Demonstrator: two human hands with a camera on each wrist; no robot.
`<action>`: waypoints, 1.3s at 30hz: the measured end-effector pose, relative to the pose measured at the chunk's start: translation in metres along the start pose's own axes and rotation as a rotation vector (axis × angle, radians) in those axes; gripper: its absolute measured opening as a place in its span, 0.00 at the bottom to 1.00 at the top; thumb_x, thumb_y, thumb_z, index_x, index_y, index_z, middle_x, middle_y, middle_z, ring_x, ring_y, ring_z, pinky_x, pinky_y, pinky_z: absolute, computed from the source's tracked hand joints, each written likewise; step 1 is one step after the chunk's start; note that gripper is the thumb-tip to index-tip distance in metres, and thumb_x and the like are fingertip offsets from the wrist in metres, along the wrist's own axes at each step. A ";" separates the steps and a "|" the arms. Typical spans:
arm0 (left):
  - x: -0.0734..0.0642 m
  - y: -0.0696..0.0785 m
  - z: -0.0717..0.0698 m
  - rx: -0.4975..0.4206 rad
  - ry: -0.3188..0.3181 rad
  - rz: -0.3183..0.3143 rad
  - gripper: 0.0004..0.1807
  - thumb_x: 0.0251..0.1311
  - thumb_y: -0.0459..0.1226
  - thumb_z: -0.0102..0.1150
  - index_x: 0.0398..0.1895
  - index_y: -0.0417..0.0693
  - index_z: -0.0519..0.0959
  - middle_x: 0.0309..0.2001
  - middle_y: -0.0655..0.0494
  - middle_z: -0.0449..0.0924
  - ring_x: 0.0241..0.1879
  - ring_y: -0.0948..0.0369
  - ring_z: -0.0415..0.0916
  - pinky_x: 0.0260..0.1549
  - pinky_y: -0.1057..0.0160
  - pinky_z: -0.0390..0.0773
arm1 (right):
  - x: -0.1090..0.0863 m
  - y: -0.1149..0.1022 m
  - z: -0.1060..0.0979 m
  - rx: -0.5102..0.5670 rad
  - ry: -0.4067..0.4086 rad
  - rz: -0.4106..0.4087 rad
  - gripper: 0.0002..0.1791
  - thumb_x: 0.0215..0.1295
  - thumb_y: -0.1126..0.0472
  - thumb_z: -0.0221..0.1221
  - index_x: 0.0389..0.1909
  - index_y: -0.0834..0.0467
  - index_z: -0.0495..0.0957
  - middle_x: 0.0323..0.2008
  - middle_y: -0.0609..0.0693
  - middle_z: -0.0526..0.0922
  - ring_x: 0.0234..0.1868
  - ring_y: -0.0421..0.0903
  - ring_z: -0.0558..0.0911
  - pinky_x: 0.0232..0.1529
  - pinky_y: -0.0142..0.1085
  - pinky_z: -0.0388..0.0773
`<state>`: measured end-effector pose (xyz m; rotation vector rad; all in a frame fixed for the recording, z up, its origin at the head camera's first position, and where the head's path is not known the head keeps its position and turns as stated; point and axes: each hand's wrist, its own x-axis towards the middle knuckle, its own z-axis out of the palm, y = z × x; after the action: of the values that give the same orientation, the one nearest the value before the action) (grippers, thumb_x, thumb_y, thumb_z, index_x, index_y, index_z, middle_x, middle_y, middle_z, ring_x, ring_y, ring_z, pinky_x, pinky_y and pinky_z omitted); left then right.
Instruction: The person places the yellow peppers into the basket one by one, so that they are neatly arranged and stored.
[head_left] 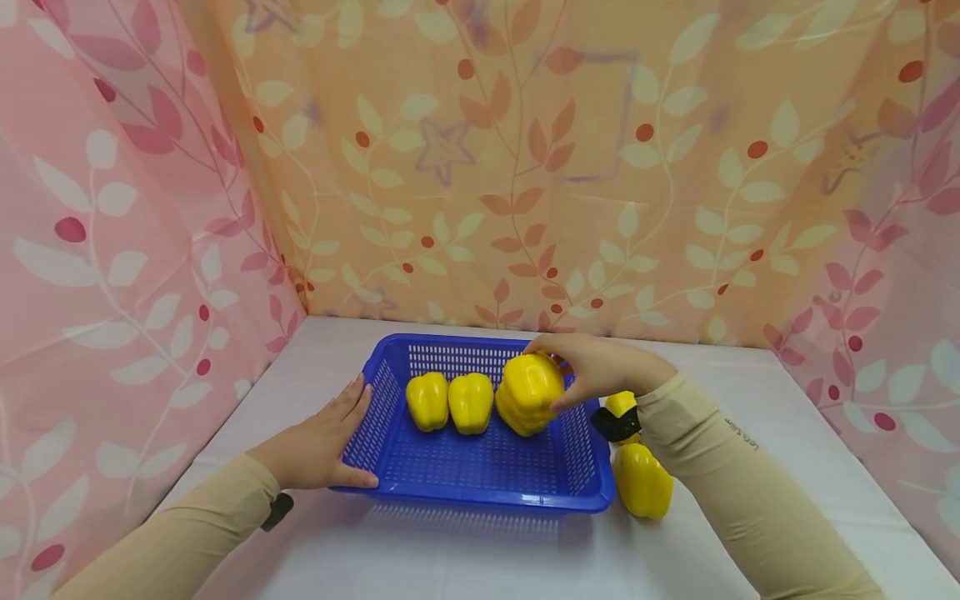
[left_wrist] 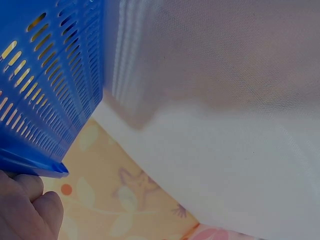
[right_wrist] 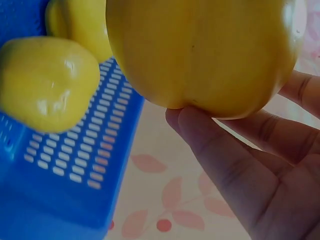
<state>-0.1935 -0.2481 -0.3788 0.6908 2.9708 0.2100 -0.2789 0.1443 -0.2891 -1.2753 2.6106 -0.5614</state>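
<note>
My right hand grips a yellow bell pepper over the right side of a blue plastic basket. In the right wrist view, the thumb and fingers hold this pepper by its sides. Below it, another yellow pepper is partly covered. Two more peppers, one at the far left and one beside it, stand in the basket. My left hand rests against the basket's left rim, fingers extended along it and thumb at the near corner.
Right of the basket, a yellow pepper lies on the white table. Behind it another pepper is partly hidden by the right wrist's black strap. Leaf-patterned curtains enclose the table at the back and sides.
</note>
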 end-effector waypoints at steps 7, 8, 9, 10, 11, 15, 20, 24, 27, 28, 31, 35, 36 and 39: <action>0.000 0.001 -0.001 -0.001 0.000 -0.002 0.68 0.37 0.74 0.51 0.70 0.37 0.38 0.71 0.40 0.30 0.70 0.44 0.37 0.63 0.45 0.51 | 0.018 -0.005 0.013 -0.033 -0.016 -0.050 0.39 0.43 0.48 0.71 0.57 0.53 0.67 0.49 0.44 0.73 0.43 0.41 0.72 0.47 0.40 0.75; 0.000 0.001 -0.001 -0.001 0.000 -0.002 0.68 0.37 0.74 0.51 0.70 0.36 0.38 0.71 0.40 0.30 0.70 0.44 0.37 0.63 0.45 0.51 | 0.021 -0.006 0.014 -0.034 -0.018 -0.055 0.39 0.43 0.47 0.71 0.58 0.52 0.67 0.49 0.43 0.73 0.43 0.41 0.72 0.47 0.39 0.75; 0.000 0.001 -0.001 -0.001 -0.002 -0.004 0.68 0.37 0.74 0.51 0.71 0.37 0.38 0.71 0.40 0.30 0.70 0.44 0.37 0.63 0.45 0.51 | 0.023 -0.007 0.016 -0.028 -0.022 -0.055 0.39 0.43 0.48 0.71 0.57 0.51 0.67 0.49 0.43 0.73 0.43 0.41 0.72 0.47 0.38 0.75; 0.000 0.001 -0.001 0.000 -0.002 -0.003 0.68 0.37 0.74 0.51 0.70 0.37 0.38 0.71 0.40 0.30 0.70 0.44 0.37 0.63 0.45 0.51 | 0.026 -0.008 0.017 -0.013 -0.029 -0.054 0.39 0.43 0.48 0.71 0.57 0.51 0.67 0.49 0.43 0.73 0.44 0.41 0.72 0.48 0.38 0.74; -0.001 0.001 -0.001 -0.001 -0.003 -0.005 0.68 0.37 0.73 0.51 0.70 0.37 0.38 0.71 0.40 0.30 0.70 0.44 0.37 0.63 0.45 0.51 | 0.028 -0.010 0.019 -0.002 -0.034 -0.053 0.39 0.43 0.48 0.71 0.57 0.51 0.66 0.49 0.43 0.73 0.44 0.41 0.72 0.48 0.38 0.74; 0.000 0.001 -0.002 0.002 -0.005 -0.006 0.68 0.37 0.74 0.51 0.70 0.37 0.38 0.71 0.40 0.30 0.70 0.45 0.36 0.63 0.45 0.50 | 0.036 -0.018 0.024 0.029 -0.054 -0.042 0.39 0.43 0.51 0.71 0.58 0.52 0.66 0.49 0.43 0.73 0.45 0.41 0.72 0.48 0.35 0.75; 0.000 0.001 -0.002 0.001 -0.002 -0.002 0.68 0.37 0.73 0.51 0.70 0.36 0.38 0.71 0.40 0.30 0.70 0.44 0.36 0.63 0.45 0.51 | 0.047 -0.024 0.032 0.027 -0.060 -0.051 0.39 0.43 0.50 0.71 0.58 0.53 0.66 0.51 0.43 0.73 0.46 0.40 0.72 0.50 0.36 0.74; 0.000 0.001 -0.001 0.005 -0.003 -0.010 0.69 0.36 0.74 0.50 0.70 0.36 0.38 0.72 0.41 0.31 0.70 0.45 0.36 0.63 0.45 0.51 | 0.056 -0.028 0.038 0.046 -0.069 -0.058 0.39 0.43 0.49 0.71 0.58 0.52 0.67 0.49 0.42 0.73 0.45 0.40 0.72 0.50 0.38 0.74; 0.000 0.001 -0.002 0.011 -0.003 -0.008 0.69 0.36 0.74 0.50 0.70 0.36 0.39 0.72 0.40 0.31 0.70 0.45 0.36 0.63 0.46 0.50 | 0.064 -0.033 0.044 0.047 -0.077 -0.068 0.38 0.43 0.48 0.71 0.57 0.51 0.67 0.48 0.42 0.74 0.44 0.40 0.72 0.49 0.36 0.74; 0.000 0.001 -0.002 0.012 -0.002 -0.004 0.69 0.36 0.74 0.49 0.70 0.35 0.39 0.71 0.40 0.32 0.70 0.45 0.36 0.63 0.46 0.50 | 0.066 -0.033 0.046 0.040 -0.078 -0.072 0.38 0.43 0.47 0.71 0.57 0.50 0.67 0.48 0.42 0.74 0.44 0.40 0.72 0.48 0.34 0.73; 0.000 0.001 -0.002 0.015 -0.003 0.000 0.69 0.36 0.75 0.49 0.70 0.35 0.39 0.71 0.40 0.32 0.70 0.45 0.36 0.63 0.46 0.50 | 0.072 -0.037 0.052 0.033 -0.083 -0.088 0.39 0.42 0.47 0.71 0.57 0.50 0.67 0.48 0.42 0.74 0.45 0.39 0.72 0.49 0.32 0.72; 0.000 0.002 -0.002 0.015 -0.005 -0.001 0.69 0.35 0.76 0.47 0.70 0.34 0.40 0.71 0.39 0.33 0.70 0.44 0.37 0.63 0.45 0.50 | 0.080 -0.041 0.060 0.042 -0.096 -0.098 0.40 0.42 0.47 0.71 0.58 0.51 0.66 0.48 0.42 0.74 0.45 0.40 0.72 0.49 0.32 0.72; 0.000 0.002 -0.002 0.017 -0.005 -0.002 0.69 0.35 0.76 0.47 0.70 0.34 0.40 0.71 0.39 0.33 0.70 0.44 0.37 0.63 0.45 0.51 | 0.082 -0.042 0.061 0.044 -0.100 -0.099 0.41 0.42 0.47 0.71 0.58 0.51 0.66 0.48 0.42 0.74 0.45 0.39 0.72 0.49 0.32 0.72; 0.000 0.001 -0.001 0.019 0.004 0.000 0.69 0.35 0.76 0.47 0.70 0.34 0.40 0.71 0.39 0.33 0.69 0.44 0.38 0.63 0.45 0.51 | 0.087 -0.045 0.066 0.046 -0.117 -0.108 0.40 0.42 0.47 0.71 0.58 0.50 0.66 0.47 0.41 0.74 0.45 0.39 0.72 0.47 0.30 0.72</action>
<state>-0.1935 -0.2471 -0.3773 0.6936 2.9800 0.1830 -0.2787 0.0333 -0.3310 -1.3968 2.4317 -0.5436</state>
